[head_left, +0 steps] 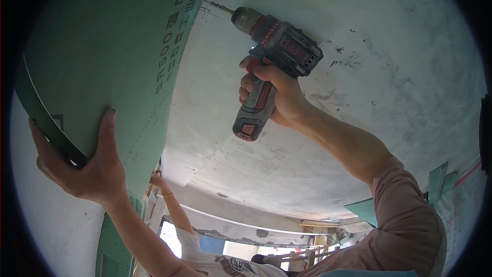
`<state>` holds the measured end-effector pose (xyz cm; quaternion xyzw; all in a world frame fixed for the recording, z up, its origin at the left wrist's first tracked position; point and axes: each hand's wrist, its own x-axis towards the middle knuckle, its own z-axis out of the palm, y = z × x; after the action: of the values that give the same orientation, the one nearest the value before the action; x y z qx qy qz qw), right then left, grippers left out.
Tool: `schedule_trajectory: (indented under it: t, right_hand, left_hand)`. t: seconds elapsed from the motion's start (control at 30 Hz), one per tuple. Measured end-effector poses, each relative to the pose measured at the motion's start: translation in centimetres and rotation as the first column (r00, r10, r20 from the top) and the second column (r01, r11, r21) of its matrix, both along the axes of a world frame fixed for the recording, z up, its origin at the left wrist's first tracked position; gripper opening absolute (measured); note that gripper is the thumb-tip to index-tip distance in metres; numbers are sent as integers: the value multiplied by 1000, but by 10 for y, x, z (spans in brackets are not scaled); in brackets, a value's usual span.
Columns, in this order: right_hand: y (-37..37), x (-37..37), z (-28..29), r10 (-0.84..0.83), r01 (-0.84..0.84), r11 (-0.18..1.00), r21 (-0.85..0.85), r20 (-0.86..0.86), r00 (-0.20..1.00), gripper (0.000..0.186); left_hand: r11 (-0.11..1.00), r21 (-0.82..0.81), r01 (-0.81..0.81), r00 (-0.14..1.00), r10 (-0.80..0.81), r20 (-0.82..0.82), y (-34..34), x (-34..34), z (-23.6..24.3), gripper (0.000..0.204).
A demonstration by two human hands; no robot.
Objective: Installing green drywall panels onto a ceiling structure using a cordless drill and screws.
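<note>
I count one cordless drill [292, 46] with one bit [220, 7] in its chuck, one large green board [102, 56], and at least three smaller green pieces [437, 182] beyond my right elbow. One other person's hand [160, 180] shows besides my left hand [87, 177] and my right hand [277, 84].

Behind my right hand spreads a pale surface [359, 113], smudged with dark marks and scuffs. Well below that hand are a light beam [236, 221], bright window openings [171, 236] and a wooden frame [307, 258]. The co-worker, in a white shirt [220, 261], stretches an arm up to the right of my left forearm, that hand near the lower end of the large board.

My right hand is wrapped around the drill's handle, fingers curled in front near the red trigger. The drill's body sits just above my fist, its base just below, and the bit points up and left of my hand to the large board's right edge; whether the tip touches, I cannot tell. That board rises above my left hand, printed with dark lettering. My left thumb lies against its face, my fingers spread at its left edge; whether they clamp or only prop it, I cannot tell.
</note>
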<state>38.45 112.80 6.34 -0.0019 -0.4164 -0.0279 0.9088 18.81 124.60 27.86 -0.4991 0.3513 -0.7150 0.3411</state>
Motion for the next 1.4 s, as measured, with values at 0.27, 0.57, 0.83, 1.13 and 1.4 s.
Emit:
schedule_trajectory:
  t: [0.27, 0.57, 0.83, 1.13, 1.4]
  right_hand:
    - [0, 6, 1, 10, -10, 1000, 5, 20, 1000, 15]
    - [4, 5, 11, -4, 3, 1000, 13, 22, 1000, 13]
    - [-3, 2, 7, -13, 13, 1000, 10, -10, 1000, 12]
    - [-2, 8, 8, -53, 54, 998, 20, -33, 998, 11]
    - [2, 1, 15, -37, 41, 996, 73, -52, 998, 12]
  left_hand:
    - [1000, 17, 7, 1000, -7, 12, 0, 2, 0, 82]
    - [999, 45, -14, 999, 13, 42, -1, 2, 2, 91]
    - [998, 54, 12, 1000, -11, -20, -2, 1, 0, 83]
    - [999, -33, 4, 1000, -4, -22, -2, 7, -5, 79]
    - [999, 31, -41, 998, 40, 39, 1, 2, 2, 85]
